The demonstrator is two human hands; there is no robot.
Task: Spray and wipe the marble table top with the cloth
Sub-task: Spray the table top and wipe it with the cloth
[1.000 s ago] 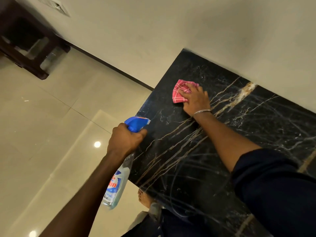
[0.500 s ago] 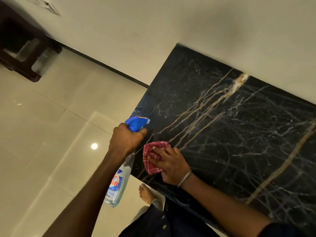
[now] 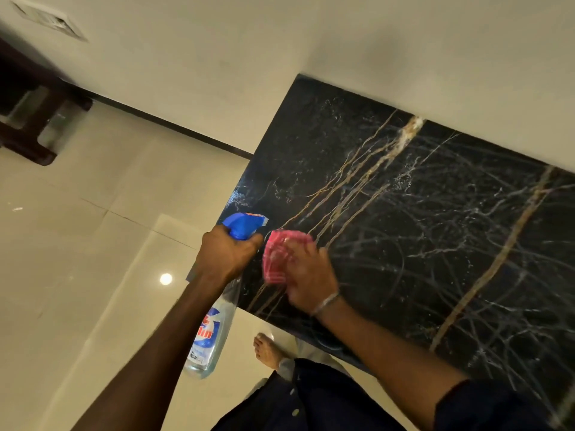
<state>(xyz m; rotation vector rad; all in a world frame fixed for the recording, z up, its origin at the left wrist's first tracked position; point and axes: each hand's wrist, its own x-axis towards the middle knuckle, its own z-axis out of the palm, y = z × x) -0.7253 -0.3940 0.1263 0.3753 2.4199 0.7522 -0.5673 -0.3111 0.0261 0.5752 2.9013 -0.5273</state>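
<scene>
Your left hand (image 3: 228, 255) is wrapped tight around the neck of the spray bottle (image 3: 214, 309), held just off the near-left corner of the table top (image 3: 420, 231), nozzle aimed over the stone; that looks like parking it clear of the wipe path but ready to re-spray. Your right hand (image 3: 306, 276) lies flat, fingers spread, pressing the cloth (image 3: 277, 255) onto the marble close to the front edge, right beside the bottle's blue trigger head; flat palm presumably for even pressure. Hand and cloth are motion-blurred. The cloth is red-pink checked, soft and bunched. The slab is glossy black marble with gold and white veins, and fine droplets speckle it toward the wall side. The bottle is clear plastic, label partly hidden, liquid level unclear. The cream floor tiles (image 3: 93, 244) are glossy too, so watch drips.
</scene>
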